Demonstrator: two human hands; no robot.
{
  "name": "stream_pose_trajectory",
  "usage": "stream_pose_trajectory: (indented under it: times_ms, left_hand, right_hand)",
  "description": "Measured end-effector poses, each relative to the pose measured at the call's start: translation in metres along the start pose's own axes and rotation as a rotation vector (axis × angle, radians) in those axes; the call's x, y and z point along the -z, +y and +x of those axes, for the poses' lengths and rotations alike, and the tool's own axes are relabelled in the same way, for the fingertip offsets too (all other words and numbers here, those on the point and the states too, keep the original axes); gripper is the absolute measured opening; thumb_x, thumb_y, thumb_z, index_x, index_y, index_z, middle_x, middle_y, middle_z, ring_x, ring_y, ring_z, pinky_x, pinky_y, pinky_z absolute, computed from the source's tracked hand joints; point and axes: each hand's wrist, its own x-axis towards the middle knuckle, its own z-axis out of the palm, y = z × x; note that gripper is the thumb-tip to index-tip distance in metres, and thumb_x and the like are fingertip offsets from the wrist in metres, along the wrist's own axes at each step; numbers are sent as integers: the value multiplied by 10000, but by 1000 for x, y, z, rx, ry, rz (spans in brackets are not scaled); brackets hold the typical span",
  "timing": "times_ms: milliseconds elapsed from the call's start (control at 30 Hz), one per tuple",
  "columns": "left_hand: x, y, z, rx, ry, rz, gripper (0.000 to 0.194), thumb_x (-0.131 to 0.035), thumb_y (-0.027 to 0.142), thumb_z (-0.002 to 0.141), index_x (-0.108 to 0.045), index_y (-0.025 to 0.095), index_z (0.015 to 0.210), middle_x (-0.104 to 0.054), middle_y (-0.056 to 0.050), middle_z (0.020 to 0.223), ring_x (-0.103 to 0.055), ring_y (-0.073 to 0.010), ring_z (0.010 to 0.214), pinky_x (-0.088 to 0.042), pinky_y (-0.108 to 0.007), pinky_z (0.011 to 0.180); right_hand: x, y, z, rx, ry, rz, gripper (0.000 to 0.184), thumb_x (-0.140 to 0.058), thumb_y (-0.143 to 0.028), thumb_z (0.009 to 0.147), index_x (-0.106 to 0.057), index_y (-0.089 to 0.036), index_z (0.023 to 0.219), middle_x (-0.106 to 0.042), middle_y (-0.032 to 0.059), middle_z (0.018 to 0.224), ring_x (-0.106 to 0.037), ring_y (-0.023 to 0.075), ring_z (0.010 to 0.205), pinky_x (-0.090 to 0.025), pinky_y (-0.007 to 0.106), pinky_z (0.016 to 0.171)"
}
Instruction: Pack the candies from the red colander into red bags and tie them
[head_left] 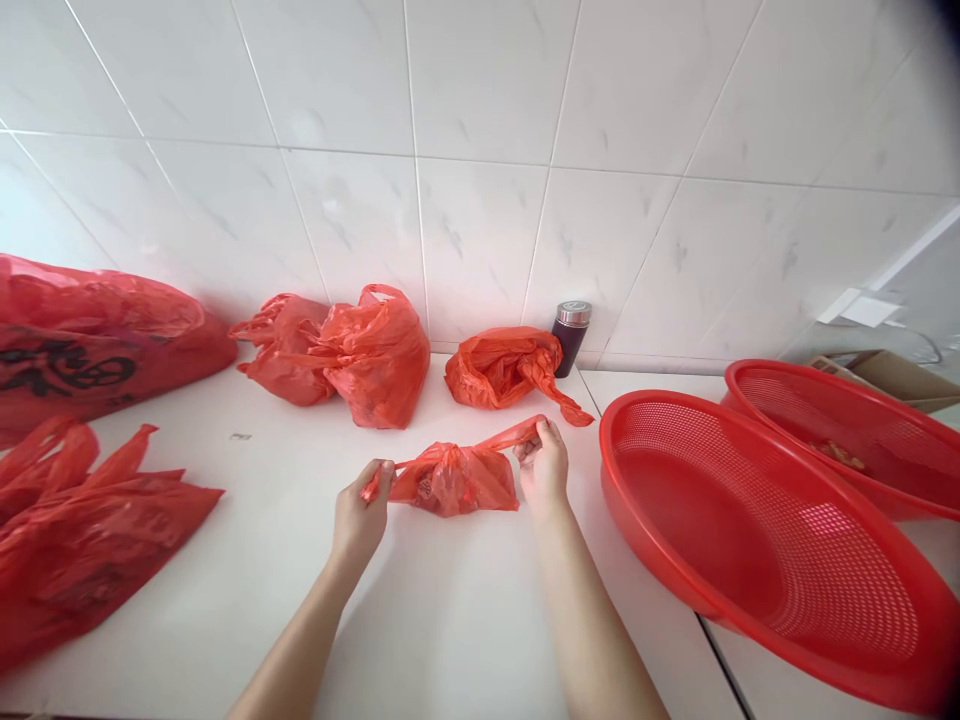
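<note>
Pulling evenly should keep the small, thin red plastic bag point(456, 485), left of the large round red perforated plastic basket point(697, 530), level; left hand point(361, 512) and right hand point(545, 468) fingers pinch its opposite ends.

The left hand point(363, 510) and right hand point(549, 465) are bare; both forearms point(304, 635) are bare too; they look slim and smooth.
</note>
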Motion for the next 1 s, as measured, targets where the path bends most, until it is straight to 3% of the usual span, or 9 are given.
stream_pose_trajectory:
  times_ms: [133,233,300,400,500,667,767,900,1000]
  left_hand:
    - [35,11,-8,36,-148,-35,389,-450,576,864,-592,222,789,-563,7,691,-528,-157,626,-441,-252,580]
    - [51,32,-14,-73,19,8,450,-598,521,798,-579,288,1182,-623,-62,1154,-605,-242,968,-508,-319,707]
    - [48,48,-16,-285,62,89,471,-638,475,782,-576,320,1223,-553,-58,1320,-526,-281,1167,-499,-369,826]
    - [30,65,-17,-452,-158,186,247,-593,398,828,-661,311,1050,-662,-26,1149,-576,-261,1082,-459,-394,895]
    - [18,67,-16,-322,-285,75,180,-481,376,895,-619,272,944,-690,-1,947,-627,-205,862,-475,-340,780]
    - [27,68,-15,-103,-121,-90,232,-378,437,932,-502,245,970,-654,-12,901,-609,-190,762,-459,-323,679]
    - [42,74,-13,-110,-156,-153,263,-369,448,934,-512,236,991,-657,-26,925,-619,-194,789,-466,-323,690]
    - [63,72,-7,-122,-348,-162,295,-506,485,856,-574,204,916,-656,-37,877,-622,-208,776,-472,-317,680]
    - [74,62,2,-86,-482,-41,263,-634,446,745,-601,210,859,-648,-7,807,-609,-201,721,-458,-298,641]
  right_hand:
    - [-11,-21,-17,-40,-127,7,264,-667,-395,765,-510,-195,692,-521,-57,543,-481,73,466,-399,194,456]
    - [-29,-38,-37,-63,-355,-60,250,-621,-400,829,-546,-189,719,-578,-28,579,-546,99,500,-452,221,494]
    - [-42,-46,-48,-62,-495,-95,242,-585,-383,867,-558,-187,728,-607,-12,612,-575,114,526,-480,243,525]
    - [-51,-54,-56,-42,-577,-85,231,-543,-380,900,-582,-191,774,-629,3,672,-606,130,585,-494,258,562]
    - [-44,-56,-57,10,-507,-163,266,-491,-438,922,-599,-233,1052,-672,53,1000,-657,168,804,-517,291,662]
    - [-32,-30,-71,101,-578,-655,602,-645,-438,819,-436,-329,1372,-461,68,1424,-523,237,1197,-459,390,943]
    - [-36,-4,-82,131,-699,-760,620,-717,-357,752,-493,-342,1331,-519,34,1365,-483,238,1235,-412,385,1002]
    - [-39,14,-77,-43,-672,-624,198,-646,-352,804,-631,-244,970,-663,13,943,-595,184,862,-471,293,759]
    - [-36,16,-71,-70,-647,-578,176,-678,-357,774,-579,-211,775,-602,-22,743,-530,146,709,-423,248,655]
